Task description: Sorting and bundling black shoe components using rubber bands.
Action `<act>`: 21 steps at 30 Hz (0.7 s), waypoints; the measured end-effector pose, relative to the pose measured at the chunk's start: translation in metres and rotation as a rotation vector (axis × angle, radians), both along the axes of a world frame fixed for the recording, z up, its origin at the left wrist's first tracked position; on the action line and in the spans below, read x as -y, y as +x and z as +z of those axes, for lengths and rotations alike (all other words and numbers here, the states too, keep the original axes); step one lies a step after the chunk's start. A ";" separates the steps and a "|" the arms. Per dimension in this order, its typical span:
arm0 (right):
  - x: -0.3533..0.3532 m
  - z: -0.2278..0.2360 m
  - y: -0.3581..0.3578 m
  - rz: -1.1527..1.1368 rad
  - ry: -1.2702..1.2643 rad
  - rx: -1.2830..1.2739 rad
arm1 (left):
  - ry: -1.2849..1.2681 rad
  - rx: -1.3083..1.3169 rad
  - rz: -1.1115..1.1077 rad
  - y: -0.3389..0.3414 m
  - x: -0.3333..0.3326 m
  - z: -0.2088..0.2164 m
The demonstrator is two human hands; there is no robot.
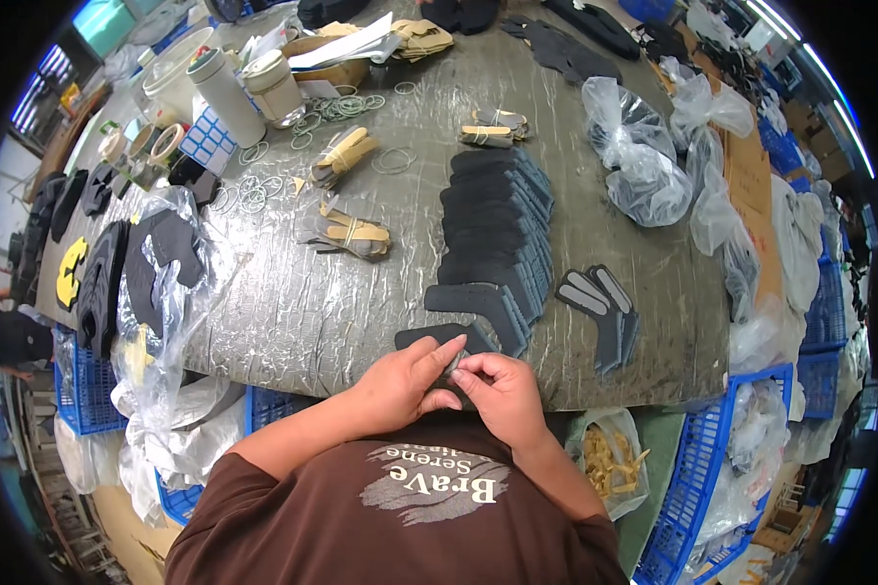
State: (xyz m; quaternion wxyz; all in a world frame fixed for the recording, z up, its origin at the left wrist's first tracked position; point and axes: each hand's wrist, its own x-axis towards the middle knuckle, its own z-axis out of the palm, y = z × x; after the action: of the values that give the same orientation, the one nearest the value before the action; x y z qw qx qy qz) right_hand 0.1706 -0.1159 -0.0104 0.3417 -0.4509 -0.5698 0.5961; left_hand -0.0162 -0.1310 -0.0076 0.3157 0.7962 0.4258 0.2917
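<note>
Close to the table's near edge, my two hands meet in front of my chest. The right hand (502,395) pinches with thumb and forefinger at a small grey piece (455,363), mostly hidden by the fingers. My left hand (397,385) curves round the same piece from the other side, its forefinger over the top and its thumb below. Just beyond the fingertips lies a black bent flat piece (429,335). It is the nearest of a long overlapping row of L-shaped black and blue-grey pieces (488,234) running away from me.
Right of the row lie a few similar pieces with grey strips (600,307). Rubber-banded bundles (356,236), loose rubber bands (254,195) and a white tumbler (226,97) stand or lie left and beyond. Plastic bags (639,156) lie at right; a blue crate (698,478) stands below.
</note>
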 end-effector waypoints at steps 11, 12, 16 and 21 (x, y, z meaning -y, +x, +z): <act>0.001 0.002 -0.006 0.012 -0.159 -0.267 | 0.009 0.243 -0.018 0.000 0.002 -0.010; 0.001 0.005 -0.006 0.010 -0.155 -0.227 | -0.006 0.201 -0.010 0.000 0.003 -0.007; 0.002 0.004 -0.005 -0.008 -0.176 -0.235 | -0.058 0.171 -0.018 0.001 0.003 -0.005; 0.003 0.001 -0.009 -0.006 -0.230 -0.402 | 0.033 0.337 0.011 0.007 0.001 -0.012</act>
State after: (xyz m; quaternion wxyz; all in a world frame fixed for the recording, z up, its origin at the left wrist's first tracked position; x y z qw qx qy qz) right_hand 0.1615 -0.1192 -0.0093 0.3967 -0.3607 -0.4172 0.7339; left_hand -0.0094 -0.1320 -0.0195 0.3682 0.7386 0.3663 0.4299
